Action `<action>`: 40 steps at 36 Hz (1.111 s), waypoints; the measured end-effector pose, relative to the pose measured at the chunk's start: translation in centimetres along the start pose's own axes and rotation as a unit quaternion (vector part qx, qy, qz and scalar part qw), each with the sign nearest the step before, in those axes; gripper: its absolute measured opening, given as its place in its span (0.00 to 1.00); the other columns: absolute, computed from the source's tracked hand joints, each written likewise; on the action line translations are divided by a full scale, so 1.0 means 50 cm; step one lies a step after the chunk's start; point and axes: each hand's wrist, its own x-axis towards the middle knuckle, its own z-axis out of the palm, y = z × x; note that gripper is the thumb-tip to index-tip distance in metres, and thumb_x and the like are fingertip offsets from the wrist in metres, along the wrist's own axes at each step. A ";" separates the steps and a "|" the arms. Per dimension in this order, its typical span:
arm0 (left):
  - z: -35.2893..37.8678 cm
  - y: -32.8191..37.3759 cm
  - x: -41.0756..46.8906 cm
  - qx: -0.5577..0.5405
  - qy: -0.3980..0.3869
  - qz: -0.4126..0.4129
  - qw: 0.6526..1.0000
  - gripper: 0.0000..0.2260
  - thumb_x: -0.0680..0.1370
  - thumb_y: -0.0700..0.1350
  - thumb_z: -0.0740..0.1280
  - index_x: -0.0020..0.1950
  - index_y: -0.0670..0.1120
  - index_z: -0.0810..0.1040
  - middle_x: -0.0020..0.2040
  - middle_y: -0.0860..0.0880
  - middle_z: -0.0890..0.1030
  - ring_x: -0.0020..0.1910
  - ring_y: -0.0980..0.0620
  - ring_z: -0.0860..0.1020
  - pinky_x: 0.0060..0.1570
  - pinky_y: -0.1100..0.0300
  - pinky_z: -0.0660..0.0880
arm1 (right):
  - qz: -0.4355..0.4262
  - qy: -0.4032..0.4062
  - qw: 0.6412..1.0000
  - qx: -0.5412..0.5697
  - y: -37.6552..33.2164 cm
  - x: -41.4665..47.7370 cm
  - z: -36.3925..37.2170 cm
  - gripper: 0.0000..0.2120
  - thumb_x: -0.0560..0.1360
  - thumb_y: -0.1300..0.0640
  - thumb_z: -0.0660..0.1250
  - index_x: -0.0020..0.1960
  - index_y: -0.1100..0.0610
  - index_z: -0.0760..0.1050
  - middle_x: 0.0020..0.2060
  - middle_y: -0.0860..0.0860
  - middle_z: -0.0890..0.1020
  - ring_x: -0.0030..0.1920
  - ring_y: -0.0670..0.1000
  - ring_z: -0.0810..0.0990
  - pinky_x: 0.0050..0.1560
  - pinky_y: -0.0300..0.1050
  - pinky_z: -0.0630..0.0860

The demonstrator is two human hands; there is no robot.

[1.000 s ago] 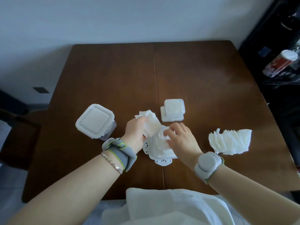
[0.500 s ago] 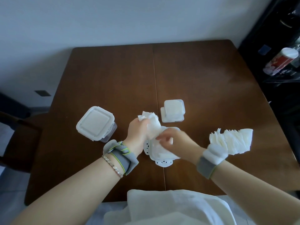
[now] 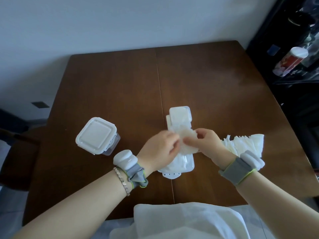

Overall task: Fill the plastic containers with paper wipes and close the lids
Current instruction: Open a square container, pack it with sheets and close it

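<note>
My left hand (image 3: 159, 149) and my right hand (image 3: 205, 144) meet over the table's middle, both pinching a bunch of white paper wipes (image 3: 187, 140). Under them lies an open white plastic container (image 3: 184, 165) with wipes inside, its lid flap (image 3: 171, 175) sticking out toward me. A small closed container (image 3: 180, 116) stands just beyond the hands. A larger closed container with a white clip lid (image 3: 96, 135) stands to the left. A loose stack of wipes (image 3: 245, 144) lies to the right, partly behind my right wrist.
The brown wooden table (image 3: 120, 87) has a seam down its middle. A dark shelf with a red-and-white can (image 3: 290, 61) stands at the right. A dark chair (image 3: 17, 152) sits at the left edge. White cloth (image 3: 181, 219) covers my lap.
Both hands have come together and lifted the bunch of wipes above the open container. My left wrist has rotated, so its band's white unit faces up.
</note>
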 end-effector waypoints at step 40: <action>0.054 -0.071 -0.035 0.076 -0.091 0.058 0.991 0.08 0.71 0.41 0.66 0.48 0.44 0.81 0.39 0.49 0.81 0.43 0.48 0.77 0.49 0.57 0.72 | -0.086 0.036 0.861 -0.500 0.071 0.002 0.069 0.14 0.78 0.54 0.57 0.54 0.55 0.80 0.70 0.51 0.66 0.67 0.53 0.66 0.62 0.47 0.67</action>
